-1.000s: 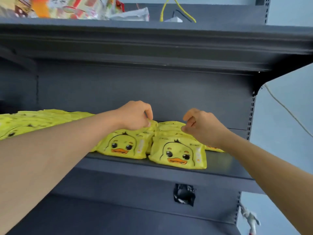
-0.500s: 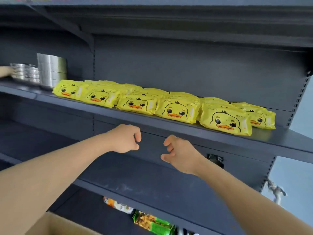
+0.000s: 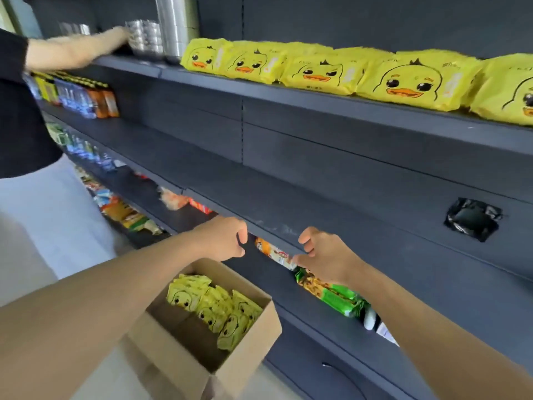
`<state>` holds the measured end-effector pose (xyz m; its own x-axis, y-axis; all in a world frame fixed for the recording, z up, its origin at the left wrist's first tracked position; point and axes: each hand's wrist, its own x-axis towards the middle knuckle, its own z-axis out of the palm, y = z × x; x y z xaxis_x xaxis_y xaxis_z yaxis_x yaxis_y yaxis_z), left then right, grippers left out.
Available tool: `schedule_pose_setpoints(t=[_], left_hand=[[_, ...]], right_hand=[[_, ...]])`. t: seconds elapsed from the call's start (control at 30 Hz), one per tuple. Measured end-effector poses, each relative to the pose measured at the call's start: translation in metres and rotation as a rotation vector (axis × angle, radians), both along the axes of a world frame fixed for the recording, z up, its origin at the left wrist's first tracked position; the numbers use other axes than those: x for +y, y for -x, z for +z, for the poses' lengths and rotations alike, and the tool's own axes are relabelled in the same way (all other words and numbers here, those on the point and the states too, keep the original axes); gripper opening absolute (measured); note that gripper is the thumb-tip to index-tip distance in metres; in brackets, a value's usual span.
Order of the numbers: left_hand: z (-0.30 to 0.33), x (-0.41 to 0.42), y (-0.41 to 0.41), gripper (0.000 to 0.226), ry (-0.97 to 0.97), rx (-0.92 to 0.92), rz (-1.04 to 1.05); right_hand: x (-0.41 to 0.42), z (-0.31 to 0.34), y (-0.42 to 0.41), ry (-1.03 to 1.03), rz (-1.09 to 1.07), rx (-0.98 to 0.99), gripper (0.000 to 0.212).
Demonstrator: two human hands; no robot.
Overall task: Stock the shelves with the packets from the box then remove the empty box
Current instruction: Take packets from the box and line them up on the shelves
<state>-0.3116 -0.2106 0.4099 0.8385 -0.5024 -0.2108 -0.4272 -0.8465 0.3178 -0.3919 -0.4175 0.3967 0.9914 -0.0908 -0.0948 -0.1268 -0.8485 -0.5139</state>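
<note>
The open cardboard box sits on the floor below the shelves, with yellow duck packets standing in its far half. Above the box, the left hand and right hand hang side by side, fingers loosely curled, holding nothing. Higher above the box, a row of stocked duck packets lies along the upper shelf. Left of that row, another person's arm reaches toward steel bowls.
</note>
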Motion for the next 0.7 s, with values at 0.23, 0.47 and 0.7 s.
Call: schedule_pose_setpoints(t=[0.23,0.47,0.7], left_hand=[[-0.052,0.045,-0.023,0.012,0.008,0.057,0.056],[-0.112,0.104,-0.082,0.015,-0.039,0.129,0.046],[-0.188,0.168,-0.18,0.025,-0.089,0.254,0.012]], right_hand=[[0.028,-0.05,-0.024,-0.009,0.056,0.116,0.041],[0.076,-0.102,-0.075,-0.027,0.073,0.256,0.043],[0.146,-0.174,-0.151,-0.063,-0.035,0.42,0.043]])
